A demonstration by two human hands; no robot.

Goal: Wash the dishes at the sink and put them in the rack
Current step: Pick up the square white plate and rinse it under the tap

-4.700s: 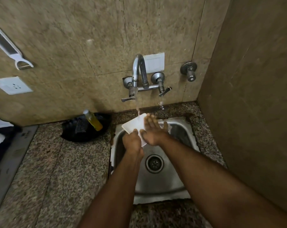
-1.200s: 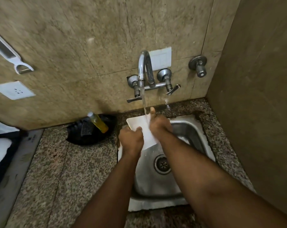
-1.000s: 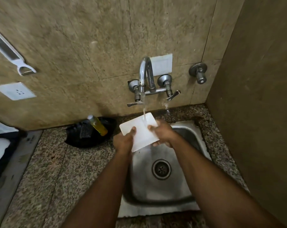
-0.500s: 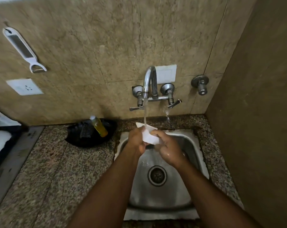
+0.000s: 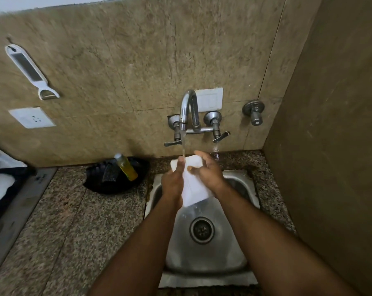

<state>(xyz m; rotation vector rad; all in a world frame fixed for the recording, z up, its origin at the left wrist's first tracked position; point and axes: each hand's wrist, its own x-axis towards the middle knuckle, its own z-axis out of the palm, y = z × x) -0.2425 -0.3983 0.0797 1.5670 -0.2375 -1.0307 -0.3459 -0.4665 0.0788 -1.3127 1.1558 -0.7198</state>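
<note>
Held a white plate (image 5: 193, 189) between both hands over the sink (image 5: 240, 189), under the tap (image 5: 188, 107) stream. Left hand (image 5: 173, 183) gripped its left edge, fingers curled round it. Right hand (image 5: 206, 170) lay against its right side, fingers fairly straight on the face. Below the hands, the drain (image 5: 202, 230). Left of the left hand, on the counter (image 5: 74, 221), a black dish (image 5: 116, 182) with a yellow bottle (image 5: 125, 166). Farther left, a wall socket (image 5: 31, 117) and a hung peeler (image 5: 29, 71).
</note>
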